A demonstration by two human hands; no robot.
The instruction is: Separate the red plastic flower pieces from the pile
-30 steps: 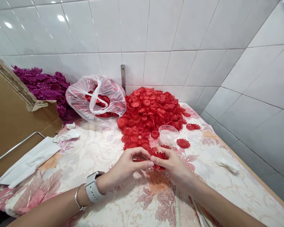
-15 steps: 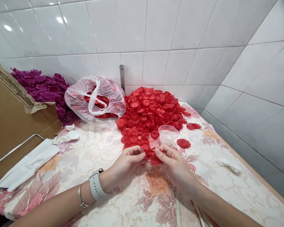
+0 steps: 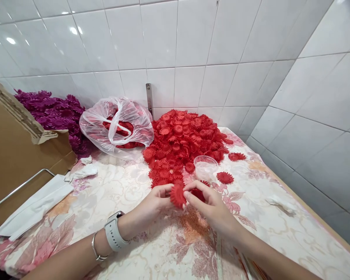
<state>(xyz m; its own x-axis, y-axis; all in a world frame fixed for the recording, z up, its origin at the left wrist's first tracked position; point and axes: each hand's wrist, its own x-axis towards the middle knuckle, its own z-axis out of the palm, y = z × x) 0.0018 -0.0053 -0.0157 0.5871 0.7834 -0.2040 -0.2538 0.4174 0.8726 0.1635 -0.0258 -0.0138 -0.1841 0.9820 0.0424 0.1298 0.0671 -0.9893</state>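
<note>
A red artificial flower [image 3: 177,195] with fringed petals is tilted up on edge between my hands, just above the table. My left hand [image 3: 159,199], with a watch and a bangle at its wrist, pinches the flower's left edge. The thumb and forefinger of my right hand [image 3: 212,204] close at its right edge. Another red flower [image 3: 198,193] shows partly behind my right fingers; whether they touch it I cannot tell. Beyond the hands rises a large pile of red flowers [image 3: 183,140]. A small clear plastic tub [image 3: 205,169] with whitish contents stands at the pile's front right.
A clear plastic bag [image 3: 96,128] of red flowers sits left of the pile. Purple flowers [image 3: 58,112] lie behind a cardboard box [image 3: 14,155] at the left. Loose red flowers [image 3: 225,177] lie on the right of the floral tablecloth [image 3: 151,249]. Tiled walls [image 3: 192,35] bound the table.
The flower between my hands has turned up to face me, a little nearer. My right fingers have moved left onto its edge, and another red flower now shows behind that hand.
</note>
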